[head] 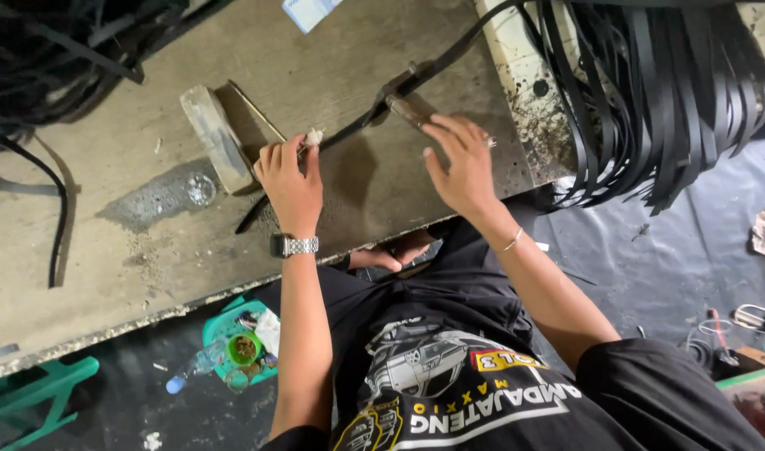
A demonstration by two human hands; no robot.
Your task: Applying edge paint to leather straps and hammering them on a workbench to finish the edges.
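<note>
My left hand point(290, 179) pinches a pale, fibrous wad point(314, 136) against a black strap point(357, 121) — smooth, matt, rubbery-looking. At two o'clock from it, my right hand point(459, 163) lies on a dull brownish metal tool point(409, 108). The bench point(106, 234) under them is worn, gritty wood, stained and dusty, with a wet sheen at nine o'clock. The block point(215, 138) is raw, pale wood. My watch point(294, 245) has a shiny metal band — the strips point(666, 92) hanging at three o'clock gleam faintly.

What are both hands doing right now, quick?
Left hand: closed, pinching a small pale wad against the black strap.
Right hand: open, fingers spread, fingertips resting on the strap.
</note>
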